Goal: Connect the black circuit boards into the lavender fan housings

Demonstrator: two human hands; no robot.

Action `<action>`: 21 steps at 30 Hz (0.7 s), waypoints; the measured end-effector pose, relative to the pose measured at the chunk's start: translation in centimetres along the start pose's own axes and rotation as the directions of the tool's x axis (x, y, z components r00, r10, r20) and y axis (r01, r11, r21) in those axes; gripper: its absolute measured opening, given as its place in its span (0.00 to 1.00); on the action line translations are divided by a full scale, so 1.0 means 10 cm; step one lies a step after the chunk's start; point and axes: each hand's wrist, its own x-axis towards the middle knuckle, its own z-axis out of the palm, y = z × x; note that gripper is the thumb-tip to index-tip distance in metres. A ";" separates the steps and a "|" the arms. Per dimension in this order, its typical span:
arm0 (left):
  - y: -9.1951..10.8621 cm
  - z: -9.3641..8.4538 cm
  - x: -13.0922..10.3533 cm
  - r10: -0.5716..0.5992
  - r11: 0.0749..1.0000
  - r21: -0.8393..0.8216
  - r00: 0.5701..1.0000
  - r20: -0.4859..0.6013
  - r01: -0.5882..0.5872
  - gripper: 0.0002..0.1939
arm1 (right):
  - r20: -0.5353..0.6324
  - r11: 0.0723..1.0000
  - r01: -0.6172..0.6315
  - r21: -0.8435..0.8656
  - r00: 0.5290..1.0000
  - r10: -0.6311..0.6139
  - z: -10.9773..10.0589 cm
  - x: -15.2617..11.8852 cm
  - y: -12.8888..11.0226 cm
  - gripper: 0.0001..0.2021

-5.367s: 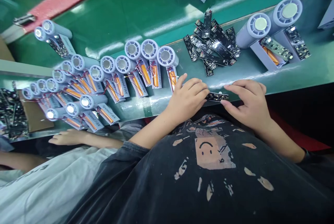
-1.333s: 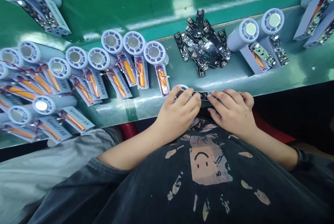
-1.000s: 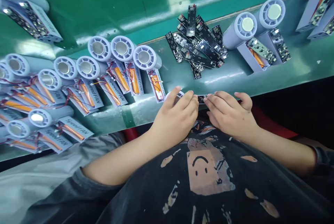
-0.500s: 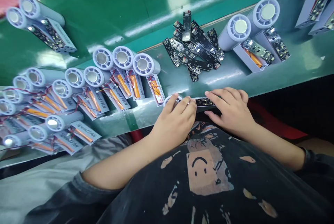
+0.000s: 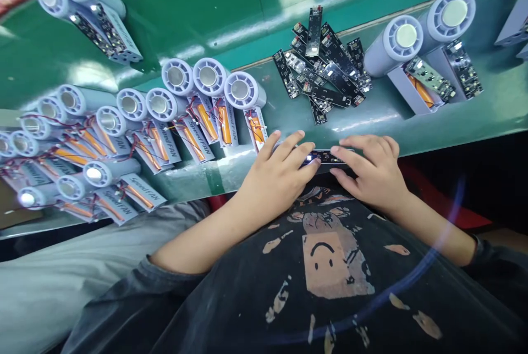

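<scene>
A narrow black circuit board (image 5: 325, 156) lies between my hands at the table's near edge, set along what looks like a handheld fan's handle. One small light on it glows white near its left end. My left hand (image 5: 278, 172) lies over the fan's left part with fingers bent and spread, a fingertip touching the board beside the light; the fan head beneath is hidden. My right hand (image 5: 373, 172) is closed around the right end, thumb below and index finger on top of the board. The handle's underside cannot be seen.
Loose circuit boards (image 5: 330, 76) are heaped beyond my hands. Several lilac fans (image 5: 159, 105) with orange batteries and wires fill the left side. Two fans with boards (image 5: 404, 40) stand to the right, another pair (image 5: 88, 2) at far left. A person's grey-clad leg (image 5: 103, 266) is at lower left.
My left hand's fingers have spread and shifted over the fan, covering its head. A light on the board now glows. The whole view has shifted slightly.
</scene>
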 end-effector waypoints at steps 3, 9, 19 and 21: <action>-0.10 -0.01 -0.03 0.054 0.998 -0.028 0.999 0.003 -0.054 0.13 | -0.001 0.996 0.090 -0.015 0.996 -0.090 -0.01 0.01 -0.02 0.10; -0.19 -0.03 -0.15 0.102 0.993 -0.049 0.993 -0.054 -0.105 0.12 | 0.074 0.996 0.075 -0.047 0.995 -0.071 0.04 0.03 -0.03 0.09; -0.18 0.02 -0.16 0.091 0.995 -0.023 0.993 -0.072 -0.093 0.11 | 0.060 0.995 0.083 -0.053 0.995 -0.080 0.06 0.09 -0.10 0.09; -0.19 0.01 -0.17 0.088 0.994 -0.052 0.992 -0.092 -0.093 0.10 | 0.060 0.995 0.089 -0.047 0.994 -0.086 0.07 0.10 -0.09 0.08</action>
